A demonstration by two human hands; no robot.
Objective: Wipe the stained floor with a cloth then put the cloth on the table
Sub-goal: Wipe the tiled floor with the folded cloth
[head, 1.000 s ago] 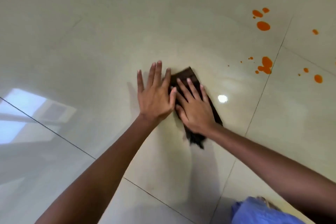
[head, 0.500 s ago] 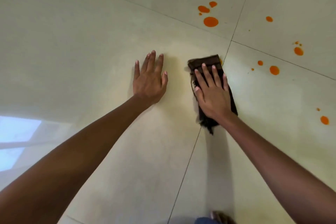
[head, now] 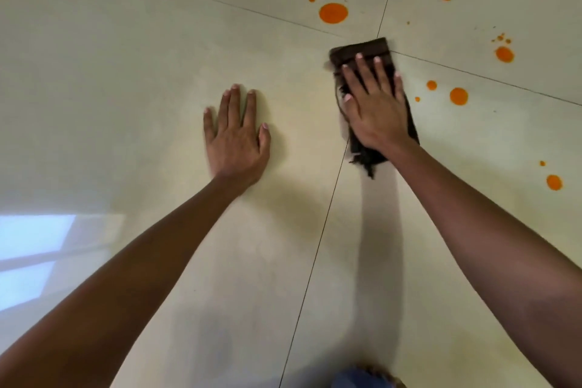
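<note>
Since the orange splatter spots (head: 333, 12) are just beyond it, the right hand (head: 376, 113) presses flat, fingers spread, on the folded dark brown cloth (head: 359, 52) on the cream tiled floor (head: 126, 72), while the left hand (head: 236, 142) rests open for balance, I'd guess.

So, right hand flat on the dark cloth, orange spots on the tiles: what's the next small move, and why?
Probably push the cloth forward, slightly left, onto the large orange spot just beyond its front edge. That spot is among the closest unwiped ones, the right hand presses flat on the cloth, and the left hand braces open on the floor.
</note>
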